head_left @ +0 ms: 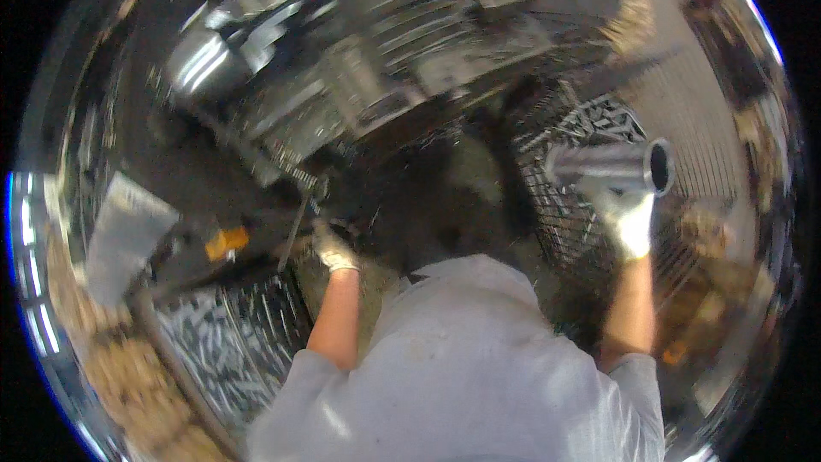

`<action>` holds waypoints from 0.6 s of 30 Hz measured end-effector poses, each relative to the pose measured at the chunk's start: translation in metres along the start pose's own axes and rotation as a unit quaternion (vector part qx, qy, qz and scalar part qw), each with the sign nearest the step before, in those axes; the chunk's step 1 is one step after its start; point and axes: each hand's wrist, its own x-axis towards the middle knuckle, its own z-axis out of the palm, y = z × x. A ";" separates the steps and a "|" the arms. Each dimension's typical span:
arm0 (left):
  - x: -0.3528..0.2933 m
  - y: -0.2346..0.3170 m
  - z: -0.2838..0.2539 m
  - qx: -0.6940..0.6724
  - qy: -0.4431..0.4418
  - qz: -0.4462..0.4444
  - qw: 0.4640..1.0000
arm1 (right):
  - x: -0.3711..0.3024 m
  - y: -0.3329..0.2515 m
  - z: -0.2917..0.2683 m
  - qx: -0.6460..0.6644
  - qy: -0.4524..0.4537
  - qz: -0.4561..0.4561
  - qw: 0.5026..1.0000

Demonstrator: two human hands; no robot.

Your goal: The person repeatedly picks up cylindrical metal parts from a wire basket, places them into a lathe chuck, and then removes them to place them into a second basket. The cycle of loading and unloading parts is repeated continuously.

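Observation:
My right hand (627,214), in a pale work glove, is wrapped round the underside of a shiny metal pipe (599,164). The pipe lies roughly level, its flanged open end facing right. Ahead of me on the left, my gloved left hand (333,250) looks closed beside a thin metal lever (295,231) on the machine (342,94). Blur hides what its fingers hold, if anything. Under and behind the pipe is a wire basket (564,222) with metal pieces in it.
A bin (218,351) of grey metal pieces stands at my lower left. Near it are a yellow object (226,244) and a pale sheet (128,235). A large shiny round machine part (201,64) is at the far left. Brown stacked items (137,385) line the left side.

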 end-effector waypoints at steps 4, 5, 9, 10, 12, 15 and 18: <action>-0.028 0.067 -0.108 0.514 0.367 0.278 0.723 | 0.091 0.004 0.065 -0.009 -0.079 -0.005 0.997; -0.030 0.082 -0.123 0.480 0.442 0.305 0.694 | 0.112 0.009 0.081 -0.014 -0.104 -0.028 0.994; -0.041 0.140 -0.141 0.432 0.483 0.393 0.653 | 0.165 0.041 0.150 -0.085 -0.184 -0.124 0.971; -0.046 0.153 -0.134 0.479 0.441 0.406 0.641 | 0.174 0.047 0.162 -0.105 -0.217 -0.081 0.967; -0.054 0.166 -0.110 0.460 0.388 0.411 0.685 | 0.185 0.051 0.173 -0.112 -0.255 -0.074 0.957; -0.055 0.167 -0.076 0.516 0.411 0.387 0.644 | 0.213 0.041 0.159 -0.138 -0.345 -0.072 0.926; -0.039 0.164 -0.074 0.517 0.450 0.364 0.631 | 0.268 0.014 0.115 -0.155 -0.427 -0.124 0.882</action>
